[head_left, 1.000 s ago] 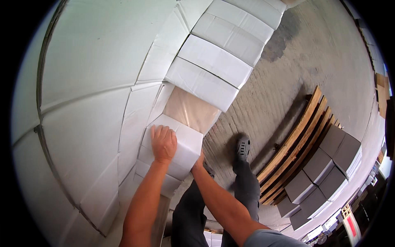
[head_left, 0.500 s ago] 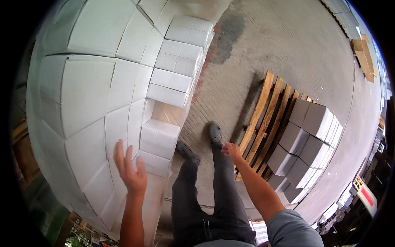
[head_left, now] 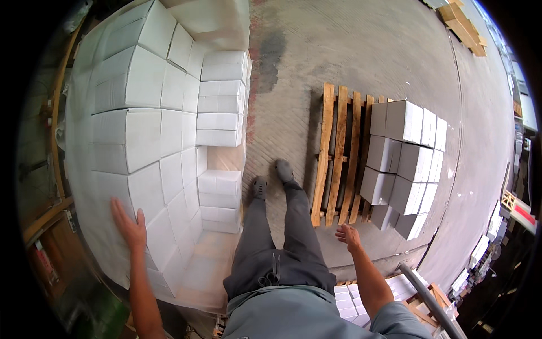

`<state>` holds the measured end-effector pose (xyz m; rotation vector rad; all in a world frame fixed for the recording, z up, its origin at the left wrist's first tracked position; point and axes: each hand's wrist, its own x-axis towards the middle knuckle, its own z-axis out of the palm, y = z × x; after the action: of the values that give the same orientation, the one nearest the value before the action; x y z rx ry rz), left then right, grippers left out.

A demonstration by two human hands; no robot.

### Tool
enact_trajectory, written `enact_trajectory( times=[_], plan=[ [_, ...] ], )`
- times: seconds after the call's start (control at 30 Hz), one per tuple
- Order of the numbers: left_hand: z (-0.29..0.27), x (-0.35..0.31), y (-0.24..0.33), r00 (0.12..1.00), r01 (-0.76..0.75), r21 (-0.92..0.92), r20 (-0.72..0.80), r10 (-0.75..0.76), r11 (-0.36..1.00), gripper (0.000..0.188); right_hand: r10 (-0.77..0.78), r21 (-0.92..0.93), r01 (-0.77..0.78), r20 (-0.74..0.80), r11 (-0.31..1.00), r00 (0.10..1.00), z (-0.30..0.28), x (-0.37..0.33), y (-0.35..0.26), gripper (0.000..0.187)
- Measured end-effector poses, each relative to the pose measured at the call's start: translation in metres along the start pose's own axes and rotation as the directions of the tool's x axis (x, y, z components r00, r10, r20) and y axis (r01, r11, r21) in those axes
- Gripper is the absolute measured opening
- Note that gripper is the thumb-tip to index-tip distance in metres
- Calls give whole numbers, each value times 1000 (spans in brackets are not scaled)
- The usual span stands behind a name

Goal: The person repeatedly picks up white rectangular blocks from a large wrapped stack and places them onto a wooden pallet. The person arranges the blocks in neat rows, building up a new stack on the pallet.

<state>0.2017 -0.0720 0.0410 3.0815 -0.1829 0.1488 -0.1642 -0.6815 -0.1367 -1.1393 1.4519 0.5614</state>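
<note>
A tall stack of white cartons (head_left: pixel 142 135) fills my left side, stepping down toward the floor. My left hand (head_left: pixel 130 227) is at one white carton (head_left: pixel 107 192) of the stack, its fingers stretched and the thumb apart; whether the palm presses on the carton I cannot tell. Low over the floor on the other side is my right hand (head_left: pixel 349 236), fingers loosely bent and a little apart, with nothing seen in them. Nearest to it is the end of a wooden pallet (head_left: pixel 327 152), which carries several white cartons (head_left: pixel 414 121) on its right part.
Between stack and pallet runs a strip of concrete floor (head_left: pixel 288 118), where my feet stand. A gap in the stack's low row shows a brown surface (head_left: pixel 223 158). Behind on the right are a grey metal bar (head_left: pixel 432 302) and more white cartons (head_left: pixel 345 299). Wooden pieces (head_left: pixel 463 28) lie far right.
My view has turned, and stack and pallet now stand straighter in it. The left hand has gone from raised in front of the cartons to their side. The right hand has swung outward.
</note>
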Motion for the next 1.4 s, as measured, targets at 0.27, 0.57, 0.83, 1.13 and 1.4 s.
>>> enact_trajectory(
  times=[0.27, 0.57, 0.83, 1.13, 1.4],
  plan=[
    [0, -3, 1, 996, -26, -74, -92, 19, 997, 68, 52, 86, -49, -39, 995, 998, 41, -102, 75, 41],
    [1, -3, -2, 992, -48, -48, -123, 42, 998, 68, 41, 255, -15, -98, 967, 994, 76, -133, 90, 40],
    [-5, -8, -7, 990, -72, -44, -129, 65, 996, 68, 3, 347, 63, -186, 936, 983, 64, -152, 113, 41],
    [1, -7, 0, 988, -74, -6, -137, 73, 997, 69, 5, 424, 62, -155, 904, 988, 88, -147, 120, 42],
    [0, -13, -8, 985, -96, 12, -143, 96, 995, 68, 43, 429, 19, -134, 903, 990, 82, -179, 156, 45]
  ],
)
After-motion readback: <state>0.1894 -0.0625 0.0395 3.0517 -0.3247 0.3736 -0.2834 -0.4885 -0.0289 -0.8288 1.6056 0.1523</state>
